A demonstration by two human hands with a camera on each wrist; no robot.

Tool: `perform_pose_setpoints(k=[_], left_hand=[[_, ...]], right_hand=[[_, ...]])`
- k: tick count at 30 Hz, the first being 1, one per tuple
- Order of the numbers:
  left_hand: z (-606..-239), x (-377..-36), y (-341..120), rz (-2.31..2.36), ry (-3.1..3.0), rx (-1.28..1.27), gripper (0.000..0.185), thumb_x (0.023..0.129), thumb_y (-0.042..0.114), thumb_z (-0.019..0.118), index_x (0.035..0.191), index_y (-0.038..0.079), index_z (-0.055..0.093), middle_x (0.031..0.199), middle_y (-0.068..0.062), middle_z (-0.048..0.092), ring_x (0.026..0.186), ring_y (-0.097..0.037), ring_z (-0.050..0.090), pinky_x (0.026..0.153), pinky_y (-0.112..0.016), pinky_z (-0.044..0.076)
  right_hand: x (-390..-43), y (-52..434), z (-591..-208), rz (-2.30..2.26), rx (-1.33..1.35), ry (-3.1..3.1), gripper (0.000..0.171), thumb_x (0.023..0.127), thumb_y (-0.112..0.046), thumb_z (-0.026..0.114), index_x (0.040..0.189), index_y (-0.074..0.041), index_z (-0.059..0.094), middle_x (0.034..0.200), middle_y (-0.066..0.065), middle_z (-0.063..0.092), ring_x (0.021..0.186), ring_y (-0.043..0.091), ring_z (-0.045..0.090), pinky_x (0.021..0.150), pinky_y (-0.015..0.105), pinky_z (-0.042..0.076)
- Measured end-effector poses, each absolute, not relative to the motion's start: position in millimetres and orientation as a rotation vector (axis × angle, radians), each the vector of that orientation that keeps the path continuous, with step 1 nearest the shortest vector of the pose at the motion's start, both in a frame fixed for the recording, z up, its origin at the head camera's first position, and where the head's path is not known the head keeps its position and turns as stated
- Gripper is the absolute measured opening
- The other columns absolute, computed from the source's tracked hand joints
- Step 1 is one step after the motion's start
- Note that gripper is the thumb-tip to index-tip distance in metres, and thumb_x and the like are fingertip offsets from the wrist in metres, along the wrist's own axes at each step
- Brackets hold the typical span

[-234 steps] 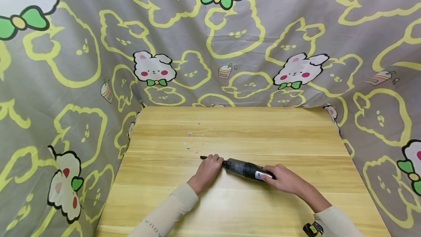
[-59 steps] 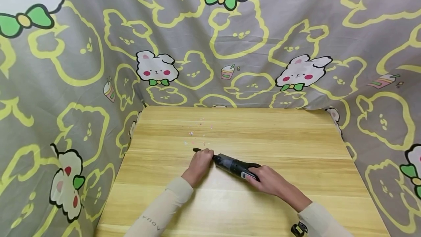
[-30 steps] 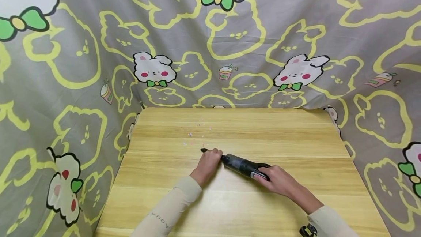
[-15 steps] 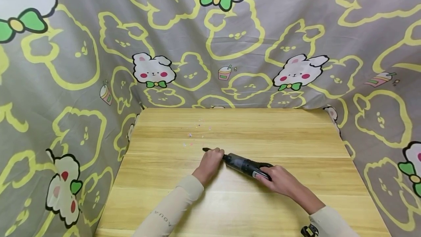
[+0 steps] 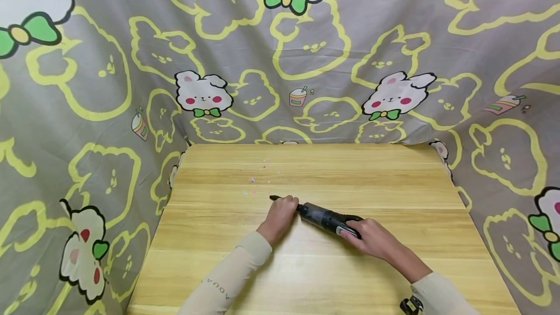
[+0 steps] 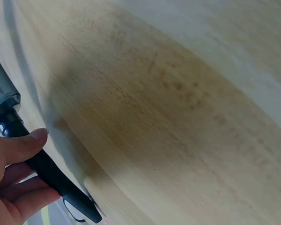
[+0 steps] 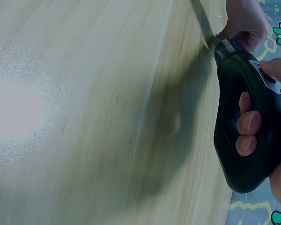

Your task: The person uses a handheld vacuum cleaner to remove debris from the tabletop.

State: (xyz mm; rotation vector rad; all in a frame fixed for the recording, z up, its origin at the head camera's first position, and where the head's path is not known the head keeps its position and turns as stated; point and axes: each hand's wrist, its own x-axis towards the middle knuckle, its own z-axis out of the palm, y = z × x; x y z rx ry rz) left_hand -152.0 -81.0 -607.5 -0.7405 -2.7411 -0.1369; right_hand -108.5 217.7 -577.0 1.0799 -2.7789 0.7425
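A black handheld vacuum cleaner (image 5: 318, 216) with a smoky clear dust cup slants across the middle of the table in the head view. My left hand (image 5: 280, 218) holds its narrow black nozzle (image 6: 68, 187); the left wrist view shows thumb and fingers wrapped about it. Around the looped handle (image 7: 232, 164) my right hand (image 5: 374, 238) is curled, fingers through the opening and thumb near the silver panel. Small pastel scraps (image 5: 252, 180) lie scattered just beyond the nozzle tip, which is at or close to the tabletop; exact contact cannot be told.
The wood-grain table (image 5: 350, 174) is enclosed at the back and both sides by a grey curtain (image 5: 323, 62) with rabbit prints. A black device (image 5: 411, 305) sits at the right wrist.
Since two seconds ago, the vacuum has shifted right with both hands, then nearly stopped. Compared with the oldest frame, fewer scraps lie near the nozzle, and its tip sits slightly farther forward.
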Motion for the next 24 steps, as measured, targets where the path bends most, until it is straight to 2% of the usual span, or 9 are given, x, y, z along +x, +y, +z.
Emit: perform_pose_setpoints(k=[18, 24], left_hand=[[-606.2, -156.0, -86.8, -0.128, -2.711, -0.721, 0.013, 0.087, -0.008, 0.074, 0.084, 0.005, 0.072, 0.074, -0.008, 0.071, 0.06, -0.018, 0.07, 0.051, -0.024, 0.059], [-608.9, -158.3, -91.1, -0.139, -2.714, -0.727, 0.014, 0.088, -0.009, 0.073, 0.084, 0.005, 0.072, 0.075, -0.008, 0.072, 0.06, -0.018, 0.07, 0.051, -0.023, 0.059]], right_hand=[[-116.0, 210.4, -576.2, 0.726, 1.114, -2.754, 0.016, 0.095, -0.024, 0.075, 0.087, -0.013, 0.067, 0.061, -0.012, 0.055, 0.052, -0.009, 0.036, 0.049, 0.008, 0.03], [-118.8, 206.7, -576.2, 0.711, 1.115, -2.763, 0.018, 0.094, -0.025, 0.075, 0.094, -0.008, 0.072, 0.065, -0.008, 0.061, 0.055, -0.007, 0.04, 0.051, 0.011, 0.035]])
